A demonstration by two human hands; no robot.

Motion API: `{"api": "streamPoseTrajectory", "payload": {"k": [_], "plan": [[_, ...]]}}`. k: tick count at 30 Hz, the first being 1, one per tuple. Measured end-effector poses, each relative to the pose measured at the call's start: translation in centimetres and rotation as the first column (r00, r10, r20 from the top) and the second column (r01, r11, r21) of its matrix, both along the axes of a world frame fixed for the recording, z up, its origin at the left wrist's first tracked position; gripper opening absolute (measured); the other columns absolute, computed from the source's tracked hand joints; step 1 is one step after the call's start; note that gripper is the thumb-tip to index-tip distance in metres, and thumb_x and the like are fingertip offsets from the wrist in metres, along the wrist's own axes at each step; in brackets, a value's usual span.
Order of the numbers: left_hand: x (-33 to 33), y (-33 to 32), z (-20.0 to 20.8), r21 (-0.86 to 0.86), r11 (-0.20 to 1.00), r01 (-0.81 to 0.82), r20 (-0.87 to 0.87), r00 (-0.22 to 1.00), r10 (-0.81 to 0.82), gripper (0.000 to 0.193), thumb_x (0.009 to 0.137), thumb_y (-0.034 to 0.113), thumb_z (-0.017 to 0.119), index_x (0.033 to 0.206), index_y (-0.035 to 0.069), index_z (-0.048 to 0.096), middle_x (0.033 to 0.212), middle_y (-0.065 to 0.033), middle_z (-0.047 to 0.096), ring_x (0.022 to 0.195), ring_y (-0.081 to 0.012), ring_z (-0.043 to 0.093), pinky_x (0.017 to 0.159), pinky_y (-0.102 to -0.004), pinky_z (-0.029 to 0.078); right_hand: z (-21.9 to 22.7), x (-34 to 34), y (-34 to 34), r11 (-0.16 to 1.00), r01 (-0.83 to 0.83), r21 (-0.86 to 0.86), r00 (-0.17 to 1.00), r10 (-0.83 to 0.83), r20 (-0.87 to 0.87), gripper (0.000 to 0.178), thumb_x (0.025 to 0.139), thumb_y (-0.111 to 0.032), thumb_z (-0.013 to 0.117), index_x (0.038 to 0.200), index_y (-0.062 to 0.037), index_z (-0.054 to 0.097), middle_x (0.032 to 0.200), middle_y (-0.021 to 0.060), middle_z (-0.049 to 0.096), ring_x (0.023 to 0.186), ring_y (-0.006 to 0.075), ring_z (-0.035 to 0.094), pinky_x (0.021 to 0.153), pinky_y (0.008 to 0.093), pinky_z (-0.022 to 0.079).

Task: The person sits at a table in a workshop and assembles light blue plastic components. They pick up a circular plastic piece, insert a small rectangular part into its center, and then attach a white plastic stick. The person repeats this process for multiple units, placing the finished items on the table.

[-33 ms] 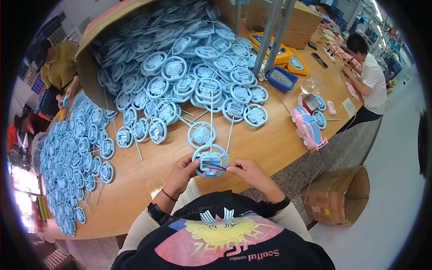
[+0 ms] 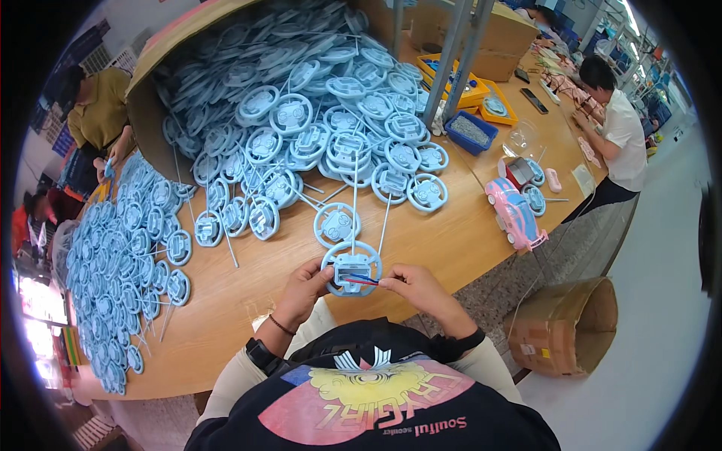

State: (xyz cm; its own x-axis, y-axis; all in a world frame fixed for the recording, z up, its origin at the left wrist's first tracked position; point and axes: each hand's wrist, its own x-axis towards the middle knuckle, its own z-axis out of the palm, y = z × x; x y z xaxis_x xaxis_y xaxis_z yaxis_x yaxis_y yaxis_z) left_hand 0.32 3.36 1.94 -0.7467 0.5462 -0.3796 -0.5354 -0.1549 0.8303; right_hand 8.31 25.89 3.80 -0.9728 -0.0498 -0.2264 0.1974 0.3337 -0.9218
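Observation:
Close in front of me, a light-blue steering-wheel remote control (image 2: 368,289) is held with its open compartment facing up and its thin antenna pointing away. My left hand (image 2: 304,289) grips its left rim, thumb by the compartment. At its right side, my right hand (image 2: 415,287) pinches thin red and blue wires (image 2: 364,280) that reach into the compartment; their inner ends are hard to make out. Just beyond lies another blue steering-wheel remote (image 2: 337,225), touching or nearly touching the held one.
A large tipped carton (image 2: 154,98) spills many blue remotes, and another heap (image 2: 124,263) covers the table's left. To the right are a pink toy car (image 2: 514,214), a blue bin (image 2: 471,133) and metal posts (image 2: 456,64). An empty-looking carton (image 2: 560,331) stands on the floor. Other people work at both sides.

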Motion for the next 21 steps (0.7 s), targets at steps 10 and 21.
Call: {"api": "streamPoseTrajectory", "payload": {"k": [10,21], "plan": [[-0.2,-1.3,-0.1,-0.015,0.992,0.123,-0.019,0.992,-0.123,0.032,0.087,0.018,0.052,0.114,0.000,0.049,0.105,-0.0072,0.057,0.091,-0.0167,0.058,0.082,-0.0338,0.048,0.5,-0.4,0.1,0.996,-0.075,-0.040,0.996,0.074,-0.043,0.020,0.080,-0.018,0.061,0.073,-0.0006,0.056,0.059,-0.0003,0.048,0.057,0.0061,0.040,0.052,0.0236,0.034],[0.6,-0.5,-1.3,0.262,0.961,0.084,0.169,0.977,-0.132,0.042,0.090,0.034,0.044,0.115,0.000,0.046,0.108,-0.0079,0.056,0.100,-0.0164,0.054,0.090,-0.0318,0.042,0.3,-0.8,-0.8,0.995,-0.097,0.016,0.994,0.097,-0.058,0.020,0.080,-0.020,0.060,0.074,-0.0009,0.056,0.058,0.0018,0.047,0.055,0.0070,0.040,0.049,0.0247,0.032]]}}
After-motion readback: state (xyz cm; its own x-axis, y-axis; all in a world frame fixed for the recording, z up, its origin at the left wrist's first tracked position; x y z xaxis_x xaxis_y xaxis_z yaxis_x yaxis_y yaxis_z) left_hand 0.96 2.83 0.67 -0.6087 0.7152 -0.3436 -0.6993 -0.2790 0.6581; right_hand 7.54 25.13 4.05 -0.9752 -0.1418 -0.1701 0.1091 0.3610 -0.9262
